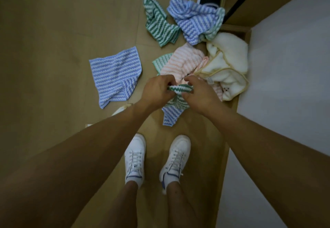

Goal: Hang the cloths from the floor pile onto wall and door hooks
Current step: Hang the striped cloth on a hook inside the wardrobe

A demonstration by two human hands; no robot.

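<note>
Head view | left hand (157,89) and right hand (197,93) both pinch green-striped cloth (180,88), fingers curled

cloths (192,36) on floor (53,31), wall (294,58) right

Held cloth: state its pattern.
Green and white wavy stripes on the held cloth, clearest in the head view.

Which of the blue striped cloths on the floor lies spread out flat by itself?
The blue striped cloth left of the pile, alone on bare floor; the other blue one is crumpled among the far cloths.
</note>
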